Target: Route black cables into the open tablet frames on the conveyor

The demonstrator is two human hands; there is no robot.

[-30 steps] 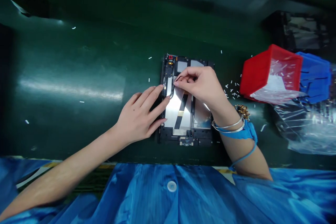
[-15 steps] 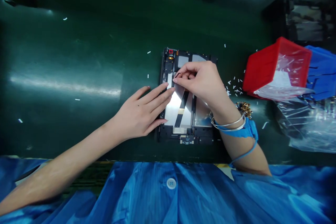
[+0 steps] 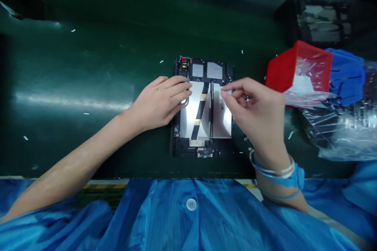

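An opened tablet-like device (image 3: 225,144) lies on the green table, its silver battery panels (image 3: 191,106) and black frame showing. A black flat ribbon cable (image 3: 200,110) with gold-coloured patches runs slantwise over the left panel. My left hand (image 3: 163,100) rests on the device's left edge, fingers stretched out and covering part of that side. Above the right panel is my right hand (image 3: 256,110), thumb and forefinger pinched together. Whatever may sit between those fingertips is too small to make out.
To the right stand a red bin (image 3: 281,68) with white strips and clear film in it, and a blue bin (image 3: 347,76) holding black strips. Clear plastic bags (image 3: 344,133) lie in front of them. A black tray (image 3: 321,23) is behind. Small white strips are scattered about the table.
My right hand has moved right, from the left panel to over the right one. My left hand has shifted slightly up and left on the edge. The ribbon cable is more exposed.
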